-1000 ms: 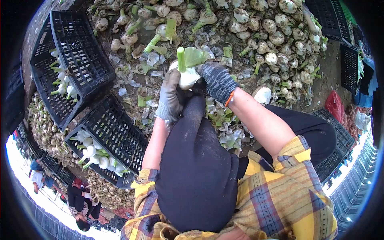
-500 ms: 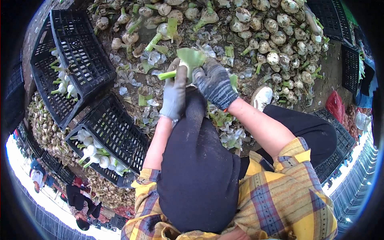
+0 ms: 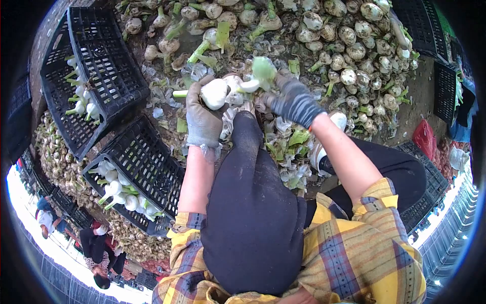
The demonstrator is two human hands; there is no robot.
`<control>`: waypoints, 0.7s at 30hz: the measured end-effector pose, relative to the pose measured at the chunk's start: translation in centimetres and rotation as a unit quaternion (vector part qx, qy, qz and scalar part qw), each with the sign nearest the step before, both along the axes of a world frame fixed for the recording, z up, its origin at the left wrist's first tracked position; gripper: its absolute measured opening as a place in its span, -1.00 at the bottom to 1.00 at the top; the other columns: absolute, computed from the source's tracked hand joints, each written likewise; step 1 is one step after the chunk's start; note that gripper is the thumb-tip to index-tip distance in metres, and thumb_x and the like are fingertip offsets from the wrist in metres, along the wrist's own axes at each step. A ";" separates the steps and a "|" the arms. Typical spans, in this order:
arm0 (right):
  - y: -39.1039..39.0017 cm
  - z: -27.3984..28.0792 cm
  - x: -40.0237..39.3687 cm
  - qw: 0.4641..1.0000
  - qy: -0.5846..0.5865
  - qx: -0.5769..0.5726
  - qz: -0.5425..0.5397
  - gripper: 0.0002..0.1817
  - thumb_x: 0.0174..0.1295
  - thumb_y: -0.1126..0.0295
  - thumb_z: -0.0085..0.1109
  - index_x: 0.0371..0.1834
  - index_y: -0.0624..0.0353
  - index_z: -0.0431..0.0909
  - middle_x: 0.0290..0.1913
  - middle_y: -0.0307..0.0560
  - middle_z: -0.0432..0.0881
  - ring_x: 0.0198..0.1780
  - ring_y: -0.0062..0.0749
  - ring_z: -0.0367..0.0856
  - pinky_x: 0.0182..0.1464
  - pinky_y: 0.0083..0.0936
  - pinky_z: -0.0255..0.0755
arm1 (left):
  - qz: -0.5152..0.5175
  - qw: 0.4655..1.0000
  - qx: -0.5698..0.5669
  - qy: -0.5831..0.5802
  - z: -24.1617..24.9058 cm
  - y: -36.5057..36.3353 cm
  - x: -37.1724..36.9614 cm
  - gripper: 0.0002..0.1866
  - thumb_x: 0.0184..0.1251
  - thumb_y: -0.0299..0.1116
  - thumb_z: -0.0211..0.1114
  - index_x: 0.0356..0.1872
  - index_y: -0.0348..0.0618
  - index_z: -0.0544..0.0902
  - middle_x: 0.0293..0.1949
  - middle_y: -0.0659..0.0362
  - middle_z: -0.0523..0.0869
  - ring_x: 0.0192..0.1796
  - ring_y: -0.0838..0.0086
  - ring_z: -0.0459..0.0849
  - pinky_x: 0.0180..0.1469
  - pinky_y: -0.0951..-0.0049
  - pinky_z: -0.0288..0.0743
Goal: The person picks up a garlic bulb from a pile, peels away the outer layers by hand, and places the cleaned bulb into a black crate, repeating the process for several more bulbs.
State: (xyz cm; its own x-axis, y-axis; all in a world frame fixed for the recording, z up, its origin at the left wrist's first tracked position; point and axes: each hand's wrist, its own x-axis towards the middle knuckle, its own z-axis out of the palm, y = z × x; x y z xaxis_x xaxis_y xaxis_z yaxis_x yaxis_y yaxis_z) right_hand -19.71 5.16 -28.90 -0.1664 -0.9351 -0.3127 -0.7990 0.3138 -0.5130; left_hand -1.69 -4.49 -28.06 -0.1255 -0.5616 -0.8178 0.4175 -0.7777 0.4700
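In my gloved left hand (image 3: pixel 201 117) sits a white, clean garlic bulb (image 3: pixel 214 94), its cut green stem poking out to the left past the fingers. Just to the right, my right hand (image 3: pixel 294 101), in a dark striped glove, has its fingers closed on a strip of garlic skin (image 3: pixel 263 72) with a pale green, motion-blurred end. That strip is apart from the bulb on its green side, with its white part reaching toward the bulb. Both hands are above my dark-clothed knee (image 3: pixel 246 126), over a litter of peeled skins (image 3: pixel 288 169).
Unpeeled garlic bulbs (image 3: pixel 349 55) lie heaped ahead and to the right. Two tilted black crates (image 3: pixel 109 61) at the left hold clean garlic (image 3: pixel 119 195). Another black crate (image 3: pixel 425 177) and a red bag (image 3: pixel 424 137) are at the right. People (image 3: pixel 98 253) sit at the lower left.
My hands have moved apart, the right one to the right with the strip of skin. The bulb in my left hand now shows white and bare.
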 end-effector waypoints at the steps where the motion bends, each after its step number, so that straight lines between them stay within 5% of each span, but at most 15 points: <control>1: 0.3 0.0 0.3 0.999 -0.011 -0.015 -0.030 -0.58 0.17 0.26 0.06 0.09 0.18 0.42 0.04 0.28 0.48 0.19 0.00 0.38 0.22 -0.25 0.28 | -0.025 0.999 -0.038 -0.017 0.3 0.0 -0.2 -0.50 0.37 0.07 -0.07 -0.11 -0.18 0.56 -0.25 0.13 0.66 -0.28 0.35 0.65 -0.33 0.43 0.50; 3: -0.5 1.9 1.4 0.994 -0.034 -0.043 -0.091 -0.52 0.10 0.23 0.13 0.11 0.14 0.43 0.09 0.35 0.44 0.25 0.10 0.30 0.28 -0.21 0.20 | -0.077 0.990 -0.111 -0.051 0.7 0.3 -0.5 -0.46 0.39 0.09 -0.12 -0.09 -0.21 0.56 -0.20 0.12 0.65 -0.19 0.36 0.64 -0.16 0.40 0.53; 4: -1.0 1.3 1.3 0.983 -0.059 -0.153 -0.078 -0.53 0.05 0.21 0.21 0.04 0.16 0.47 -0.04 0.32 0.53 0.14 0.00 0.44 0.16 -0.24 0.32 | -0.123 0.976 -0.164 -0.069 0.6 0.4 -0.5 -0.41 0.41 0.11 -0.19 -0.06 -0.26 0.55 -0.19 0.11 0.64 -0.14 0.41 0.63 -0.04 0.44 0.51; 7: -2.8 1.5 1.6 0.941 -0.302 0.031 -0.151 -0.51 0.04 0.13 0.25 -0.03 0.23 0.50 -0.22 0.19 0.61 -0.14 -0.17 0.59 -0.08 -0.34 0.45 | -0.186 0.949 -0.241 -0.084 0.5 0.4 -0.6 -0.31 0.39 0.19 -0.18 -0.08 -0.37 0.53 -0.20 0.07 0.62 -0.18 0.47 0.61 -0.09 0.49 0.53; 8: -3.4 2.8 2.3 0.896 -0.369 0.105 -0.224 -0.48 0.04 0.06 0.27 -0.12 0.31 0.53 -0.40 0.04 0.61 -0.41 -0.36 0.58 -0.31 -0.44 0.46 | -0.211 0.944 -0.237 -0.091 1.1 0.5 -0.6 -0.30 0.37 0.22 -0.19 -0.07 -0.34 0.54 -0.19 0.08 0.61 -0.18 0.49 0.59 -0.06 0.51 0.49; 16: -3.9 4.4 1.7 0.805 -0.534 0.177 -0.189 -0.57 0.12 0.15 0.21 -0.17 0.35 0.55 -0.41 -0.06 0.63 -0.42 -0.50 0.60 -0.33 -0.57 0.50 | -0.320 0.881 -0.331 -0.112 0.1 0.5 0.0 -0.36 0.39 0.17 -0.17 -0.04 -0.26 0.56 -0.15 0.10 0.63 -0.08 0.47 0.55 0.01 0.45 0.40; 21: -3.3 4.1 1.3 0.863 -0.456 0.151 -0.158 -0.71 0.09 0.28 0.15 -0.25 0.31 0.59 -0.48 -0.07 0.66 -0.42 -0.48 0.63 -0.30 -0.53 0.51 | -0.330 0.884 -0.311 -0.112 -0.1 0.6 -0.2 -0.20 0.32 0.31 -0.23 0.00 -0.36 0.53 -0.11 -0.01 0.61 -0.09 0.39 0.57 0.03 0.41 0.42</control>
